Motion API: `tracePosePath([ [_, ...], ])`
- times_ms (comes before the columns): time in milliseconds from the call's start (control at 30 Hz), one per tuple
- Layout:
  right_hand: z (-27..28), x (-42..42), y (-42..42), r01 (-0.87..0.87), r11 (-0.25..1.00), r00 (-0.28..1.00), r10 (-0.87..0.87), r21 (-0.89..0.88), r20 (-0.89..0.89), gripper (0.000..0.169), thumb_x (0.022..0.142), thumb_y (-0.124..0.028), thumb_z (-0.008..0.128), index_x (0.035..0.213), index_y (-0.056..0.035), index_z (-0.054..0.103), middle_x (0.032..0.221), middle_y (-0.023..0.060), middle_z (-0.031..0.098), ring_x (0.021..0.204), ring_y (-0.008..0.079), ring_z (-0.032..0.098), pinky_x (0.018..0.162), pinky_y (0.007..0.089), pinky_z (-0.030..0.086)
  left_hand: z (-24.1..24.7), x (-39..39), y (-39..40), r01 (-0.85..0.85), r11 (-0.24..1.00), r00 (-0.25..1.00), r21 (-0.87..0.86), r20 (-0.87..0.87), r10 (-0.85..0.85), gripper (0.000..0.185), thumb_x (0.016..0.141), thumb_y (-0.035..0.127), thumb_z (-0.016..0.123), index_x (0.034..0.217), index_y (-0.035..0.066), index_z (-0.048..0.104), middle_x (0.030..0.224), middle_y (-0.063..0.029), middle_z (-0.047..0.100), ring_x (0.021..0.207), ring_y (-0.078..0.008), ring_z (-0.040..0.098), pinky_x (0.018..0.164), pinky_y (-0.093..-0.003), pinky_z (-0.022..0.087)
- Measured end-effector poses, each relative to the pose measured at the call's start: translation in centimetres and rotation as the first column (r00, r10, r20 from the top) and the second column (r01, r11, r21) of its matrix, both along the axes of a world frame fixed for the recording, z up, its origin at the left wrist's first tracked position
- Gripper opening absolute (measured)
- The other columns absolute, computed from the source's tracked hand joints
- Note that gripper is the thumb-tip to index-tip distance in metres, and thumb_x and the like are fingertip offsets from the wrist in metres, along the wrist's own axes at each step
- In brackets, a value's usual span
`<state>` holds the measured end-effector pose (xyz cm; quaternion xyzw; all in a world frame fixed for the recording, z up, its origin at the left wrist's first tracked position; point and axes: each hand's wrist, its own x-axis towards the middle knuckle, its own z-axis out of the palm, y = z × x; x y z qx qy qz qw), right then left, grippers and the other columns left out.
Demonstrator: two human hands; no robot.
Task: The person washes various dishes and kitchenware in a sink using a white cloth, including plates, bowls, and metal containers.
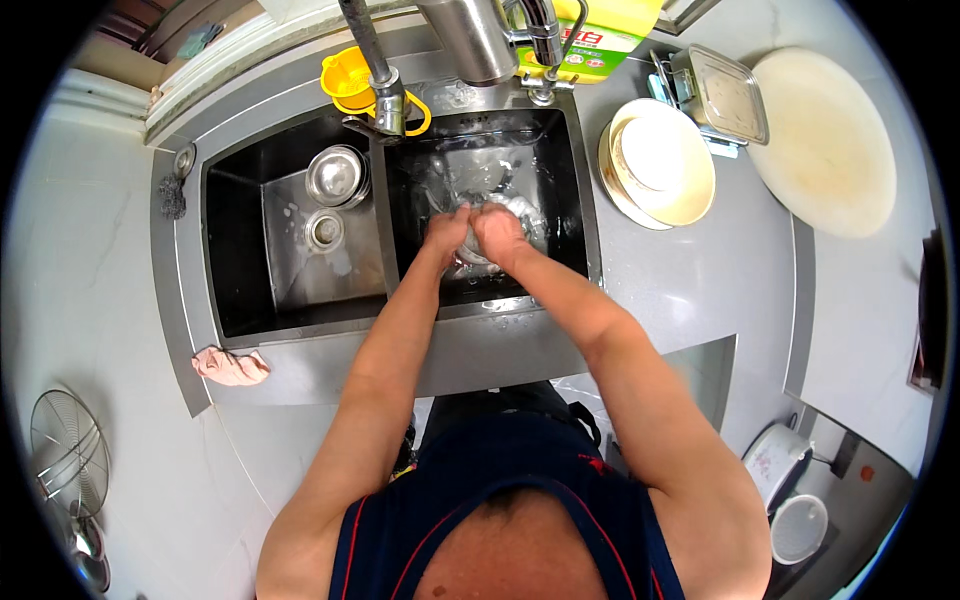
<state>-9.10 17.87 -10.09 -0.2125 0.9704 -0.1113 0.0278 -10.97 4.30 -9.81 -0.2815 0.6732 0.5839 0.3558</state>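
Note:
Both of my hands are low in the right basin of a black double kitchen sink (585,225), close together over water. My left hand (448,231) and my right hand (497,229) are on a shiny round item (474,251), perhaps a metal bowl, largely hidden by the hands and glare. Whether the fingers grip it cannot be told. In the left basin, stacked stainless steel bowls (335,175) sit above the drain strainer (325,231). The kitchen faucet (389,105) stands behind the divider, its spout above the frame's top edge.
Yellow plastic strainers (349,79) lie behind the sink. Stacked bowls (701,180), a lidded steel container (731,94) and a large round board (825,142) are at right. A pink cloth (231,366) lies at front left, a steel scourer (172,197) at the left edge.

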Motion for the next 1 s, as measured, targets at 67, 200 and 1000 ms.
tracePosePath([
  [67, 0.7, -0.6, -2.3, 0.329, 0.926, 0.926, -0.278, -0.184, 0.257, 0.012, 0.08, -0.008, 0.059, 0.091, -0.0059, 0.066, 0.095, 0.0182, 0.066, 0.088, 0.0367, 0.066, 0.078, 0.0392, 0.053, -0.1, -0.1, -0.9, -0.061, 0.998, 0.998, 0.014, 0.021, 0.061, 0.05, 0.093, 0.048, 0.055, 0.106, 0.001, 0.068, 0.096, -0.0142, 0.068, 0.078, -0.03, 0.067, 0.054, -0.0456, 0.055],
  [200, -0.9, 0.0, -1.6, 0.822, 0.294, 0.52, -0.037, -0.488, 0.853, 0.018, 0.084, -0.018, 0.063, 0.094, -0.0032, 0.066, 0.097, 0.0125, 0.068, 0.085, 0.033, 0.068, 0.074, 0.0396, 0.054, 1.4, 0.3, -0.2, -0.082, 0.995, 0.997, 0.059, -0.009, 0.082, 0.051, 0.093, 0.047, 0.057, 0.108, -0.001, 0.067, 0.097, -0.0153, 0.068, 0.079, -0.0279, 0.066, 0.053, -0.0459, 0.053],
  [1000, 3.1, -0.9, 4.2, 0.107, 0.99, 0.976, -0.087, -0.09, 0.202, 0.028, 0.065, -0.005, 0.069, 0.092, -0.009, 0.067, 0.102, 0.0146, 0.063, 0.106, 0.0347, 0.057, 0.09, 0.0409, 0.049, 3.7, 5.1, -3.4, 0.352, 0.643, 0.346, -0.68, -0.544, -0.764, 0.04, 0.086, 0.04, 0.064, 0.093, 0.001, 0.07, 0.121, -0.0311, 0.057, 0.111, -0.0461, 0.055, 0.098, -0.0459, 0.043],
])
